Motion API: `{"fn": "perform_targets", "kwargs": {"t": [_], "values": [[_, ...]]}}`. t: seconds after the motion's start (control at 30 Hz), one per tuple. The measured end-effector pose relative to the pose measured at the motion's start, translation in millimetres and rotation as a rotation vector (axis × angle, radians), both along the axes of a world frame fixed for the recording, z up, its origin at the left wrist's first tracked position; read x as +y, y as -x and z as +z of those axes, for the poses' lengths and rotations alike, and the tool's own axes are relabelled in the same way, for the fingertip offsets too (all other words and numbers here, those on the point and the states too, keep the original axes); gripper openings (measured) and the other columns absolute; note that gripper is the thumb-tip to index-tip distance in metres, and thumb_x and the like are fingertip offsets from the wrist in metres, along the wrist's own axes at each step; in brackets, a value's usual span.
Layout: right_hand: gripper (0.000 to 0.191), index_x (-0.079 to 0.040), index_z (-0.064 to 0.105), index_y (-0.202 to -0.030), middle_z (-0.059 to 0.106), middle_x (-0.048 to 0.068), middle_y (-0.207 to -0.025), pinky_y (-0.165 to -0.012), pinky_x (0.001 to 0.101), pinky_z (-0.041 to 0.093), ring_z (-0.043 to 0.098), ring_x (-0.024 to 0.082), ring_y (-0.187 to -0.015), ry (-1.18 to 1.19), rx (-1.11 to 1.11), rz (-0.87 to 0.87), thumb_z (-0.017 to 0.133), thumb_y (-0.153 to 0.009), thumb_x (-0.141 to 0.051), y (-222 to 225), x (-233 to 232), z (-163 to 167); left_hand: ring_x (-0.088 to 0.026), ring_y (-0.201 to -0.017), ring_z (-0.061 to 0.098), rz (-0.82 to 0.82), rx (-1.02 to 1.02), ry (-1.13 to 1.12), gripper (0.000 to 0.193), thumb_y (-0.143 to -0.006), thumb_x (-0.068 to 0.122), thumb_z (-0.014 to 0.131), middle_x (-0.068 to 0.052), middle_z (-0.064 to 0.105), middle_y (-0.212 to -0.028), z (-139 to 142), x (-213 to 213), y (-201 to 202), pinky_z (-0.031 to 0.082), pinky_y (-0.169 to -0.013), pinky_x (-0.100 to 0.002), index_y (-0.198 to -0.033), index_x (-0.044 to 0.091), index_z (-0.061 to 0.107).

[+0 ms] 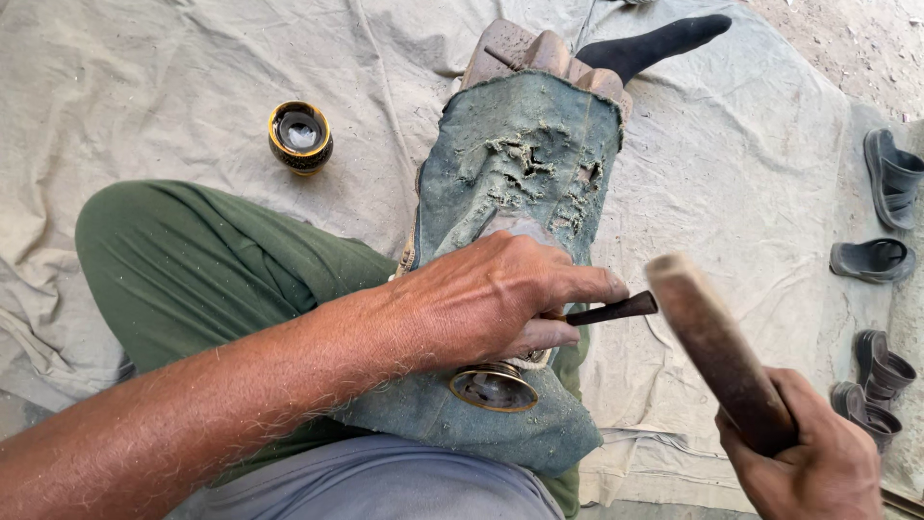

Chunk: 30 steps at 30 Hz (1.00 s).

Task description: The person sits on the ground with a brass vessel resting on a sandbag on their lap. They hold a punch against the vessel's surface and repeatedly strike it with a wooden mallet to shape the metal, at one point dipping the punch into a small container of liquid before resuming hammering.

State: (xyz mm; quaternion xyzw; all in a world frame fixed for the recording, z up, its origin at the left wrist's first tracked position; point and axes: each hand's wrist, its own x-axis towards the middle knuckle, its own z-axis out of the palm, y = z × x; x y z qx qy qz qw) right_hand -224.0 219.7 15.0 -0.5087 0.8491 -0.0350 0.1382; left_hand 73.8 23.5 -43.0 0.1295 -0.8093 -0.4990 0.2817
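Left hand (491,299), right hand (818,462) over canvas sheet (192,77).

Ground-level craft workshop: tarp (192,58), mallet (717,351)

Under your left hand (491,303) lies a rough, frayed blue-green cloth (520,164), matt and torn. You pinch a dark, dull metal punch (616,309); below it a brass-coloured metal cup (493,387) gleams. Your right hand (818,462) holds a worn, smooth wooden mallet (717,347). The ground sheet (144,87) is creased, matt canvas.
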Motion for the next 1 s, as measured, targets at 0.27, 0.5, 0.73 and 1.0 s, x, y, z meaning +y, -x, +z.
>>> {"fn": "perform_targets", "kwargs": {"t": [0.27, 0.5, 0.73, 1.0], "values": [[0.037, -0.006, 0.067, -0.113, 0.069, 0.009, -0.089, -0.081, 0.0322, 0.063, 0.073, 0.017, -0.081, -0.020, 0.096, -0.003, 0.083, -0.080, -0.006, -12.3, -7.0, 6.4, -0.027, -0.080, 0.075, -0.041, -0.004, -0.019, 0.049, -0.085, 0.016, 0.078, -0.008, 0.075, -0.086, 4.0, -3.9, 0.9, 0.057, -0.071, -0.043, -0.132, 0.015, 0.064], [0.035, -0.006, 0.071, -0.106, 0.073, 0.009, -0.093, -0.087, 0.0341, 0.061, 0.074, 0.017, -0.088, 0.128, 0.043, 0.130, 0.083, -0.074, -0.006, -13.2, -1.3, 7.2, -0.022, -0.071, 0.071, 0.035, -0.038, -0.009, 0.051, -0.084, 0.019, 0.079, -0.006, 0.074, -0.081, 4.2, -0.8, 1.5, 0.057, -0.069, -0.039, -0.132, 0.018, 0.066], [0.043, -0.010, 0.073, -0.119, 0.073, 0.008, -0.091, -0.085, 0.0355, 0.063, 0.073, 0.017, -0.087, -0.237, -0.001, -0.021, 0.084, -0.078, -0.005, -19.0, 0.8, -18.0, -0.018, -0.071, 0.066, 0.285, 0.000, -0.167, 0.042, -0.088, 0.018, 0.079, -0.007, 0.066, -0.081, -0.6, 18.7, -19.3, 0.055, -0.066, -0.035, -0.126, 0.008, 0.064], [0.038, -0.003, 0.067, -0.113, 0.073, 0.014, -0.091, -0.086, 0.0349, 0.062, 0.077, 0.021, -0.085, 0.060, 0.094, 0.080, 0.084, -0.079, -0.008, -38.0, -42.0, 41.2, -0.021, -0.074, 0.068, 0.431, 0.064, -0.139, 0.040, -0.092, 0.017, 0.076, -0.008, 0.066, -0.085, 0.7, 40.2, -17.2, 0.056, -0.067, -0.035, -0.128, 0.007, 0.062]]}}
